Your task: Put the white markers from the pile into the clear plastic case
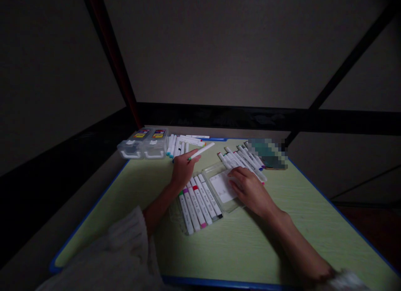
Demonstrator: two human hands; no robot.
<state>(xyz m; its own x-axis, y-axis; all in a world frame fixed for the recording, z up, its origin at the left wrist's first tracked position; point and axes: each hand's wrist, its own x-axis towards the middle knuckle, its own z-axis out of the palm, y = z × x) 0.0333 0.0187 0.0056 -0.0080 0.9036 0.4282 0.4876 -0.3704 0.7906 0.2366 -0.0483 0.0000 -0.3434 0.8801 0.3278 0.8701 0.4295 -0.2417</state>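
A white marker with a green end is pinched in my left hand, raised over the far end of an open clear plastic case. White markers with coloured caps lie side by side in the case's left half. In its right half is a white card. My right hand rests over that half with curled fingers, its fingertips at the card's right edge. Whether those fingers grip anything is hidden.
Two closed clear cases with white handles stand at the back left. Beside them lies a pile of loose markers. More loose markers lie at the back right, next to a flat dark green object. The table has a blue edge.
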